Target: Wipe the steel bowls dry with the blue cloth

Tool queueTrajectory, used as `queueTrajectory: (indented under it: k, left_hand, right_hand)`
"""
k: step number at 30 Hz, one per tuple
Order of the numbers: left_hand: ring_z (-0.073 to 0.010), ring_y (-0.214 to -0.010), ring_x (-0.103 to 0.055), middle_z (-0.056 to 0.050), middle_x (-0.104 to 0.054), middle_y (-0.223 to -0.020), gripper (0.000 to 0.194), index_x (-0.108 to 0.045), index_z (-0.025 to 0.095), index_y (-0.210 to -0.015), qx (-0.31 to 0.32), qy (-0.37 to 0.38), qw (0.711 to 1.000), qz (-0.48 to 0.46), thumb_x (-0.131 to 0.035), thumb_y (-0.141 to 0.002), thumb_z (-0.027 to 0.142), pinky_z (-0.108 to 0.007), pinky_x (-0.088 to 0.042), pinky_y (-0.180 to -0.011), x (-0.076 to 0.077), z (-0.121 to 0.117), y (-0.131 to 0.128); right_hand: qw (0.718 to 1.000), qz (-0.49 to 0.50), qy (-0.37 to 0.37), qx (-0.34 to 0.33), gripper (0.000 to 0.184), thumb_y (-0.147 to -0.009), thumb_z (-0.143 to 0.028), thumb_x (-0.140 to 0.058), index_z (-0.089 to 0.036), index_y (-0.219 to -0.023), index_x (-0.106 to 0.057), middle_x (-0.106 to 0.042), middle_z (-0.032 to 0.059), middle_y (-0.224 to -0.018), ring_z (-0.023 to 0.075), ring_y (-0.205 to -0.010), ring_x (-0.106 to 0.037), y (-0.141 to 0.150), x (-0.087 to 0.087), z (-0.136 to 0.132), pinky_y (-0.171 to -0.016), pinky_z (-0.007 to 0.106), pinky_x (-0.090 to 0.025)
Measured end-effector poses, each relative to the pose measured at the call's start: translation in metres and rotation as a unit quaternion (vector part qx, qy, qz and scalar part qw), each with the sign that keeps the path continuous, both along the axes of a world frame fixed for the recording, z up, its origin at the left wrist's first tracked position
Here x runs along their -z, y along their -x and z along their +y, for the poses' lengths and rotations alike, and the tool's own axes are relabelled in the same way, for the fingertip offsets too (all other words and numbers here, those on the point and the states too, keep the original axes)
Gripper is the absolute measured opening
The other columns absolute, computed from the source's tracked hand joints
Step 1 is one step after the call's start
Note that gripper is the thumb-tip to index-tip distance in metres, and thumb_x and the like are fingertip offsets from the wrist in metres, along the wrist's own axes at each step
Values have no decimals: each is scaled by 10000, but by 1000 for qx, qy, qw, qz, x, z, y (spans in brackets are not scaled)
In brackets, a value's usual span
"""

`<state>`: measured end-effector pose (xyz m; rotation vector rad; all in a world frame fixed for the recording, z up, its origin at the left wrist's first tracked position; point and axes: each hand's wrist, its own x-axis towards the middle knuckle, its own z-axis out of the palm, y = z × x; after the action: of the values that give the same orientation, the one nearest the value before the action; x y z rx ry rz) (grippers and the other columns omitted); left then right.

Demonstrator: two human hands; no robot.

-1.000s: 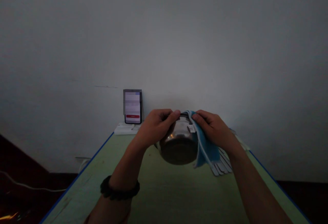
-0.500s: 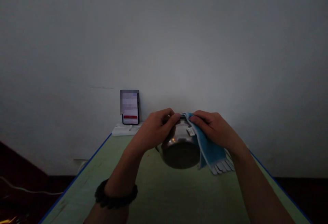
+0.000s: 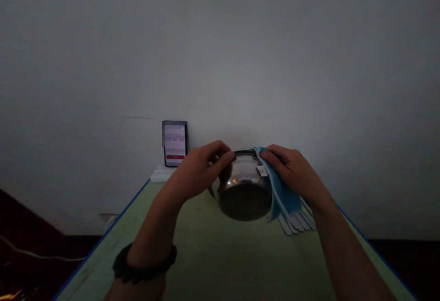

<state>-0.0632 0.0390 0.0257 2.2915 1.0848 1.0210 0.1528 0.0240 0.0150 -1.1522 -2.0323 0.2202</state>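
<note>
Over the green bench (image 3: 213, 264), the metal pot (image 3: 244, 177) is tipped, base towards the near side; whether it touches down is hard to tell in this dim light. The left hand (image 3: 195, 170) grips its rim, and if those fingers slip on smooth metal, it could drop! The right hand (image 3: 297, 170) pinches the blue cloth (image 3: 285, 195) over the rim; loose folds could slide and spoil that hold. And now the left thumb sits further left, baring more rim, the pot slightly right.

The person wears one dark bracelet (image 3: 144, 266), bumpy in shape, below the left hand (image 3: 202, 168); both forearms are without sleeves.
</note>
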Motion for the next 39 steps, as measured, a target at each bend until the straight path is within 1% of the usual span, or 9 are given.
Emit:
queueTrajectory:
  k: [4,9,13,16,18,26,32,36,39]
  left_hand:
    - [-98,-577,-545,14,-612,-630,274,-586,172,-785,-3,-33,998,45,-434,-854,390,-213,-394,-564,-1,-1,-1]
    - [-90,-535,-527,17,-587,-571,296,-593,161,-768,14,-25,998,63,-438,-852,398,-203,-370,-525,-5,-4,-5]
    - [-91,-546,-520,13,-586,-572,277,-601,158,-771,31,-24,995,86,-442,-855,369,-202,-357,-524,-7,-7,-7]
    - [-85,-540,-507,17,-579,-580,251,-595,160,-757,47,-47,992,109,-440,-859,330,-204,-344,-526,-5,-6,-7]
    - [-81,-531,-496,17,-575,-587,246,-593,159,-754,51,-56,991,114,-430,-861,308,-206,-339,-527,-4,-5,-7]
    - [-93,-520,-469,23,-538,-552,306,-587,162,-712,3,-21,999,45,-409,-852,368,-209,-326,-497,-2,-2,-5]
    - [-94,-535,-463,22,-541,-591,305,-560,163,-708,-49,30,998,-36,-428,-837,406,-205,-357,-503,2,3,5]
    - [-98,-571,-516,16,-573,-631,283,-580,168,-773,30,77,997,15,-434,-838,402,-205,-391,-537,1,1,10]
    - [-98,-577,-526,15,-573,-621,296,-584,169,-750,77,81,992,61,-423,-845,399,-208,-392,-547,-3,-2,8]
  right_hand:
    - [1000,-20,3,-11,268,-879,-399,-434,-199,-794,-591,-601,-33,-674,89,-608,-525,6,-3,-6,-577,212,-358]
    - [999,-20,8,-32,223,-853,-376,-485,-203,-971,-561,-643,-19,-780,95,-675,-562,14,-4,-11,-624,208,-386]
    - [997,-67,23,-37,231,-847,-406,-482,-197,-868,-579,-612,-26,-703,87,-625,-541,16,-4,-11,-579,205,-356]
    - [992,-119,24,-13,243,-847,-395,-475,-190,-771,-580,-540,-38,-590,73,-519,-462,17,-4,-10,-511,211,-293]
    - [990,-139,26,-12,241,-855,-385,-460,-192,-775,-581,-521,-42,-572,68,-486,-424,17,-5,-10,-495,214,-269]
    - [989,-150,-3,1,264,-875,-395,-411,-188,-814,-563,-541,-19,-605,94,-530,-471,13,-3,-6,-523,225,-282]
    - [996,-91,-7,7,258,-878,-387,-416,-180,-804,-550,-533,-20,-619,94,-555,-469,5,5,-1,-542,223,-302]
    - [999,-50,20,-8,280,-873,-408,-422,-179,-773,-546,-533,-26,-626,91,-568,-471,8,5,-1,-547,218,-318]
    - [998,-48,37,-32,260,-864,-400,-440,-182,-773,-549,-544,-27,-642,92,-580,-473,12,0,-5,-558,221,-324]
